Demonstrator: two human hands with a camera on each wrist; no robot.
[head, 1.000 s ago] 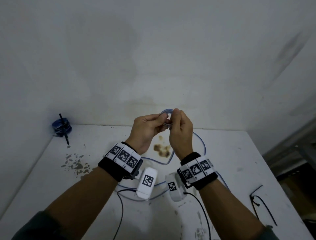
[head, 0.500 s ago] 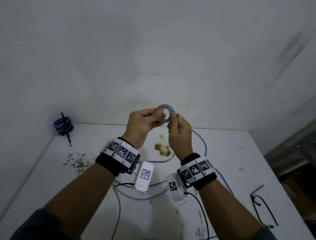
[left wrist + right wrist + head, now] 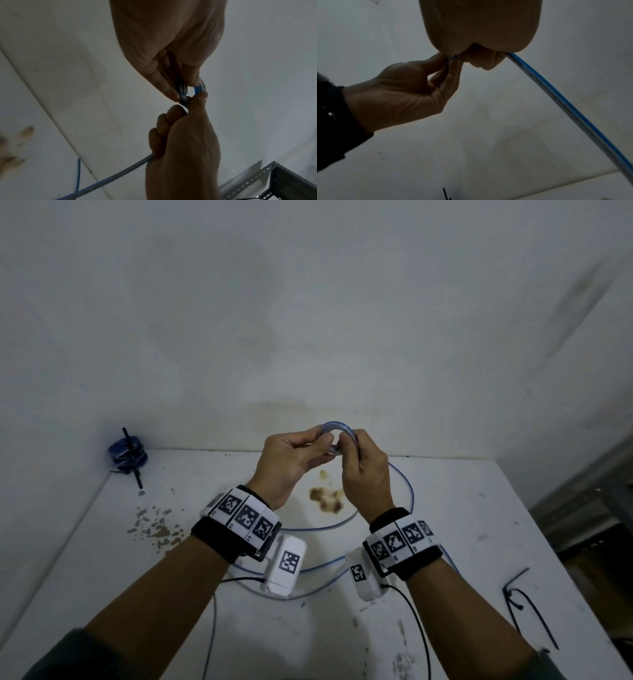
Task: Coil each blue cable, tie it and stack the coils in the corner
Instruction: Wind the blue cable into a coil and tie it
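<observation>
Above the table (image 3: 479, 508), chest-high: coil (image 3: 337, 429) is being pinched upright between left hand (image 3: 291, 463) and right hand (image 3: 364, 474), fingers curled; loose cable (image 3: 407, 491) is being trailed rightward and down from the right hand, nearer the slack

The camera on my head looked forward and down at the white table (image 3: 479, 525) and wall, my hands mid-frame. My left-wrist camera sat close under my left hand (image 3: 168, 40), facing along it. My right-wrist camera did likewise under my right hand (image 3: 479, 27). All three shared the small blue coil (image 3: 337, 429).
</observation>
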